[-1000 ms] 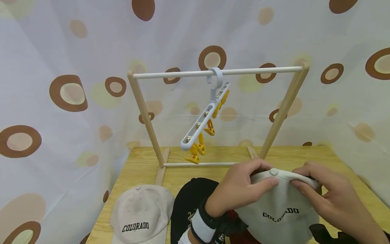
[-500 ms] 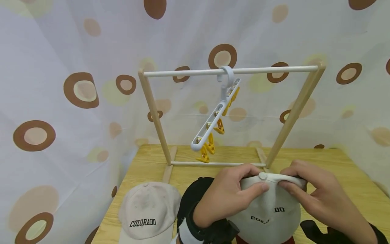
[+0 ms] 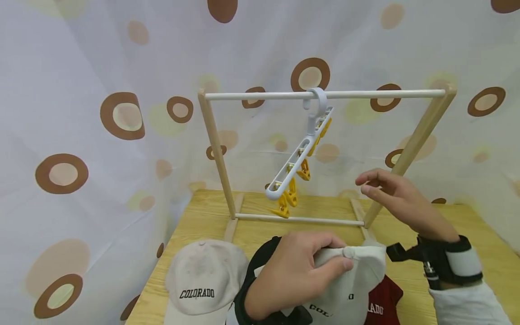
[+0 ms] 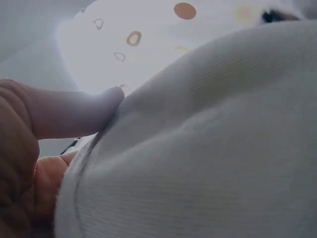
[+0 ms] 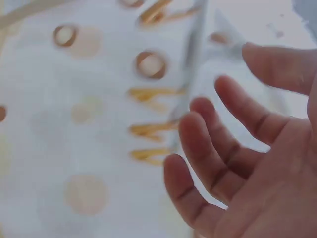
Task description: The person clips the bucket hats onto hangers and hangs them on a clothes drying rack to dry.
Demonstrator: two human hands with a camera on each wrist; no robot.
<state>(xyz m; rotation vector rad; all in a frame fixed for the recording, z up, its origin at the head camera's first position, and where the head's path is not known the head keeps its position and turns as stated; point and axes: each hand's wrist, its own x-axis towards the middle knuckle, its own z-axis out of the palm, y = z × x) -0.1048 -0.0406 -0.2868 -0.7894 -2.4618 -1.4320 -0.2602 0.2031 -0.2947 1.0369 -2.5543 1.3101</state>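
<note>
A white curtain (image 3: 81, 67) printed with brown and tan circles hangs behind and beside a light wooden counter (image 3: 195, 216). We see our left hand (image 3: 290, 266) low in the middle of the head view, holding a white baseball cap (image 3: 353, 280) by its crown. The cap is off-white cloth with a small covered button (image 3: 347, 252) on top and part of black lettering across its front. In the left wrist view the cloth (image 4: 208, 148) fills nearly the whole picture, with the thumb (image 4: 74, 111) pressed along its edge. The cap sits just above the counter, over a black cap (image 3: 260, 257) and a dark red cap (image 3: 382, 300) that lie partly under it. To the left, apart from these, a beige cap (image 3: 203, 275) reading COLORADO lies flat on the counter.

At the back of the counter stands a small wooden drying rack (image 3: 215, 149) with a white top rail (image 3: 264, 95). A white clip hanger (image 3: 298, 164) hangs tilted from the rail by its hook, with yellow clips (image 3: 290, 198) hanging below it.

The left grip is closed round the cap's crown, fingers curled over the top near the button. Our right hand (image 3: 396, 198) is raised in the air to the right, near the rack's right post, fingers loosely spread and holding nothing; the right wrist view shows its open palm (image 5: 257, 163) facing the blurred hanger.
</note>
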